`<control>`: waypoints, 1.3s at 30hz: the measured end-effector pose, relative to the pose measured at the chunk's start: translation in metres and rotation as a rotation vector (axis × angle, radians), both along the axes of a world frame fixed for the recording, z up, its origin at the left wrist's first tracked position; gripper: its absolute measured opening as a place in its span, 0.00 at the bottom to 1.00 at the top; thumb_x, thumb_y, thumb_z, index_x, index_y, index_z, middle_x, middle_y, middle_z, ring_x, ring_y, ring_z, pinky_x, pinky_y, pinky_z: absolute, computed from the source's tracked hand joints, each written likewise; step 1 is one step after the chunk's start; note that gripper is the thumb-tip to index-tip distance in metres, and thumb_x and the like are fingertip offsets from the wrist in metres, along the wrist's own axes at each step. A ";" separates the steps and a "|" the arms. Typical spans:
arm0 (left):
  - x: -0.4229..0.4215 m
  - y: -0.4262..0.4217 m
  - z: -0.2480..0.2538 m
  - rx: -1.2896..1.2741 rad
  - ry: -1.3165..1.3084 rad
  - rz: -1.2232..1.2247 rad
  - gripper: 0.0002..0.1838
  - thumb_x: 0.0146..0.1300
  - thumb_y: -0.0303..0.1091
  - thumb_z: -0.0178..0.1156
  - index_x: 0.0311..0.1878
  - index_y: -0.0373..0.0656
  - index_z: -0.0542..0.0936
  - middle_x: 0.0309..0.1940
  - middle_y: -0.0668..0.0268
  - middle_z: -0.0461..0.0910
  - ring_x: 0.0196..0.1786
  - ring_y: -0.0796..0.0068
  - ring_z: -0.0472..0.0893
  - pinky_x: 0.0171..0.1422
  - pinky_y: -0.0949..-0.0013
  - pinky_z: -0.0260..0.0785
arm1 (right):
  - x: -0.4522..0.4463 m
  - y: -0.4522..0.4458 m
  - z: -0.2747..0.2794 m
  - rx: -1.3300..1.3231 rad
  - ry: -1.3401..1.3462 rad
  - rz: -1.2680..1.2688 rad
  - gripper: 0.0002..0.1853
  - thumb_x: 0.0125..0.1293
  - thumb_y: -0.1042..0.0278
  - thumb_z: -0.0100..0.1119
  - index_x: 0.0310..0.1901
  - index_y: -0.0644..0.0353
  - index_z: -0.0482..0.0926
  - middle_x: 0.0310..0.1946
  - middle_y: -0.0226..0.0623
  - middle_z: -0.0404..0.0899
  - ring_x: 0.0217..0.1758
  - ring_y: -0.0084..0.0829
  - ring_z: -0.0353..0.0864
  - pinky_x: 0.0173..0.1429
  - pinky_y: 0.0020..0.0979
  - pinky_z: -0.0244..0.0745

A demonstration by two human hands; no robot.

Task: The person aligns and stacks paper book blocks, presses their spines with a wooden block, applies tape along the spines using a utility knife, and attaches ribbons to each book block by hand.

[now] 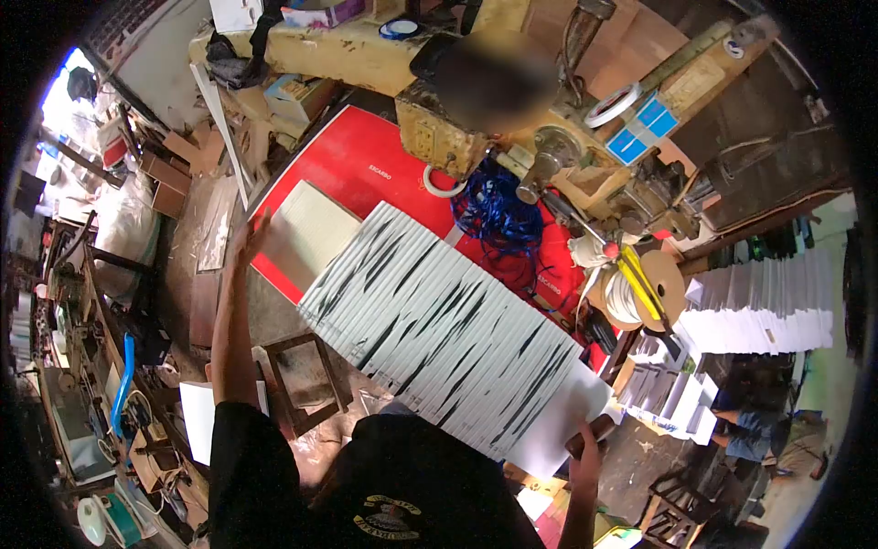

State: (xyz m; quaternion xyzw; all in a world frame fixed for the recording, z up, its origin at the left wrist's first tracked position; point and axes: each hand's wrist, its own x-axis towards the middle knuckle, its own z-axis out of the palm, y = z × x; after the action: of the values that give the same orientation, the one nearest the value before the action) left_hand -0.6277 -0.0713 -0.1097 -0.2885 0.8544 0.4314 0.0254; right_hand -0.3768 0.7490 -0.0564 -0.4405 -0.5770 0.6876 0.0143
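A long row of white booklets or folded sheets [439, 320], streaked black along their edges, lies slantwise across a red-covered table [343, 151]. At its upper left end is a cream board or block [306, 229]. My left hand [260, 236] is at this board's outer edge, with its fingers stretched out. A plain white sheet [558, 425] covers the row's lower right end. There my right hand [586, 446] is closed around a small brown block [591, 436], whose kind I cannot make out.
A tangle of blue strapping [498, 210] lies behind the row, under a yellowish machine [448, 137]. A cord spool [636, 288] stands to the right, near stacked white paper [759, 306]. A wooden stool [306, 384] is at lower left. Other people [777, 444] are at far right.
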 end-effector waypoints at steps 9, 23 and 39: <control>-0.142 0.177 0.093 -0.152 0.390 -0.897 0.20 0.68 0.38 0.65 0.61 0.42 0.79 0.58 0.55 0.81 0.61 0.56 0.80 0.65 0.58 0.72 | -0.040 -0.018 0.035 0.618 0.335 0.018 0.18 0.64 0.68 0.71 0.51 0.62 0.75 0.38 0.33 0.78 0.35 0.24 0.76 0.37 0.28 0.72; -0.256 0.239 -0.001 -0.421 0.608 -1.644 0.31 0.67 0.48 0.62 0.71 0.50 0.70 0.63 0.50 0.77 0.67 0.45 0.74 0.73 0.47 0.64 | -0.331 -0.278 0.090 0.995 0.139 1.272 0.31 0.71 0.46 0.60 0.65 0.62 0.71 0.54 0.51 0.82 0.58 0.46 0.82 0.63 0.44 0.75; -0.243 0.175 0.057 1.425 -0.016 -0.423 0.18 0.74 0.38 0.58 0.61 0.39 0.77 0.48 0.67 0.82 0.49 0.76 0.78 0.56 0.74 0.70 | -0.344 -0.355 0.068 0.964 0.148 1.032 0.22 0.69 0.50 0.62 0.53 0.60 0.83 0.46 0.50 0.86 0.49 0.50 0.87 0.56 0.44 0.81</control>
State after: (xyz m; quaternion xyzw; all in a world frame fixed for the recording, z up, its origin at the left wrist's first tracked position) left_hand -0.8710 0.1041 -0.0528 -0.0346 0.4045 0.8649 0.2954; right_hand -0.7204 0.3938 0.0120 -0.0078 -0.9495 0.3031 -0.0807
